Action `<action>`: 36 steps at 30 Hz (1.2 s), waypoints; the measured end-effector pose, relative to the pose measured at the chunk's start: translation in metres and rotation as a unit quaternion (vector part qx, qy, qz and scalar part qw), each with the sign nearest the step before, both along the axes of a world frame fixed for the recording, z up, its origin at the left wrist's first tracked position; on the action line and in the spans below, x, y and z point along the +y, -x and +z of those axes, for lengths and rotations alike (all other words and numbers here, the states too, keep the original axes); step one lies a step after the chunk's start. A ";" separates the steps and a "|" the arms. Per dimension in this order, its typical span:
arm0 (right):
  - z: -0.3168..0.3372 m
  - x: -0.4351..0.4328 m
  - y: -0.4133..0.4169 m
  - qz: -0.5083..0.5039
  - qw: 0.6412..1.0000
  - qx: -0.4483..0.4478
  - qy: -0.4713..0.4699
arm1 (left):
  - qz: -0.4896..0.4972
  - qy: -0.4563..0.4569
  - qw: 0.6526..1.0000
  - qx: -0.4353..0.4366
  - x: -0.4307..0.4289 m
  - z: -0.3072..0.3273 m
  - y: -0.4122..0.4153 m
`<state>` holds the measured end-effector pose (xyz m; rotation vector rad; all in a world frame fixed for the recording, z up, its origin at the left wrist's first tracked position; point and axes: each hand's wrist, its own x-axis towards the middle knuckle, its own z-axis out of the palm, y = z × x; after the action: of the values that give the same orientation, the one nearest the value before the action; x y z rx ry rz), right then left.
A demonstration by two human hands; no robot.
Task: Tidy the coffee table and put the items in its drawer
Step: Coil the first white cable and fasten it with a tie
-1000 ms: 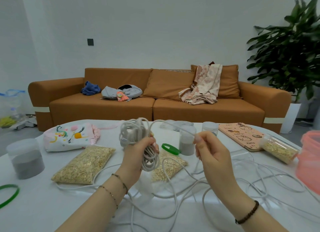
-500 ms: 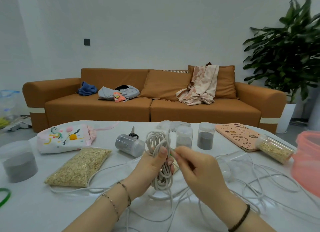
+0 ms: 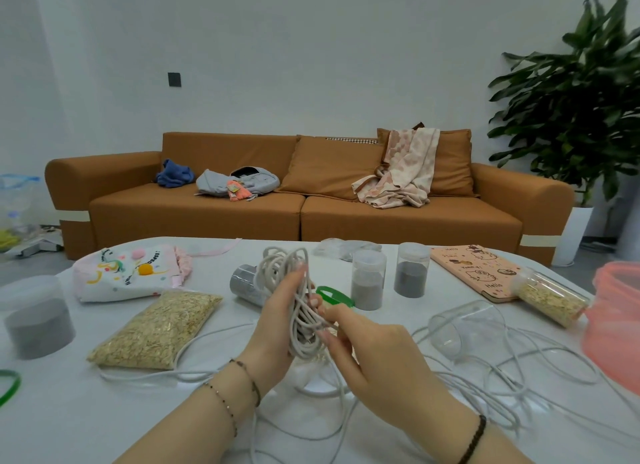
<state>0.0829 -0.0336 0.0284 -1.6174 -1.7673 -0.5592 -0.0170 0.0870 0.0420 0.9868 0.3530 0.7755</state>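
Gripping the coiled white cord (image 3: 294,301) in my left hand (image 3: 277,320) above the coffee table (image 3: 69,411), my right hand (image 3: 367,351) pinches a strand at the bundle, loose cord trailing across the tabletop.

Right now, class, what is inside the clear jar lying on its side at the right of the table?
The jar holds pale, oat-like flakes, filling most of it. Its far end is hidden behind the pink basket.

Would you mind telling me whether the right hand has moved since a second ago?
Yes. The right hand has moved left, away from the two upright clear jars of grey powder, and now meets the coiled white cord in the left hand.
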 end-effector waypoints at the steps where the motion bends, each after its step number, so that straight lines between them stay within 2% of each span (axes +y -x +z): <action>1: 0.000 0.000 0.000 0.010 0.999 0.022 0.022 | 0.003 0.015 1.000 -0.018 0.004 0.001 0.000; 3: -0.001 -0.001 -0.002 0.045 0.994 0.061 0.076 | 0.039 0.029 0.998 -0.046 0.014 0.001 0.001; 5: -0.002 -0.001 -0.002 0.080 0.989 0.059 0.108 | 0.077 0.054 0.992 -0.088 0.025 0.000 0.004; 8: -0.002 -0.001 -0.002 0.107 0.985 0.048 0.129 | 0.080 0.120 0.976 -0.165 0.032 0.002 0.007; 11: -0.002 0.000 -0.008 0.092 0.985 0.042 0.142 | 0.073 0.152 0.962 -0.213 0.032 0.005 0.008; 14: -0.002 0.001 -0.016 0.031 0.991 0.021 0.130 | 0.011 0.163 0.956 -0.244 0.029 0.012 0.011; 16: -0.003 0.003 -0.022 -0.030 0.996 -0.014 0.080 | -0.061 0.138 0.966 -0.211 0.023 0.017 0.012; 18: -0.001 0.003 -0.026 -0.094 0.995 -0.029 0.028 | -0.117 0.082 0.981 -0.131 0.017 0.017 0.012; 22: 0.011 -0.001 -0.033 -0.174 0.984 0.002 -0.028 | -0.185 -0.019 0.982 0.021 0.007 0.010 0.010; 24: 0.013 -0.001 -0.036 -0.166 0.985 0.026 -0.030 | -0.211 -0.056 0.973 0.078 0.006 0.005 0.008; 27: 0.012 0.001 -0.038 -0.099 0.988 0.120 -0.002 | -0.242 -0.053 0.962 0.112 0.005 -0.002 0.005; 30: 0.010 0.004 -0.038 -0.037 0.978 0.205 0.006 | -0.227 -0.058 0.961 0.149 0.003 0.003 0.007; 36: 0.021 -0.001 -0.033 -0.006 0.936 0.351 -0.011 | -0.226 -0.112 0.957 0.142 0.000 0.004 0.009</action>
<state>0.1155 -0.0341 0.0496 -1.5475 -1.2053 0.0187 -0.0262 0.0871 0.0457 1.3396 0.2733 0.2589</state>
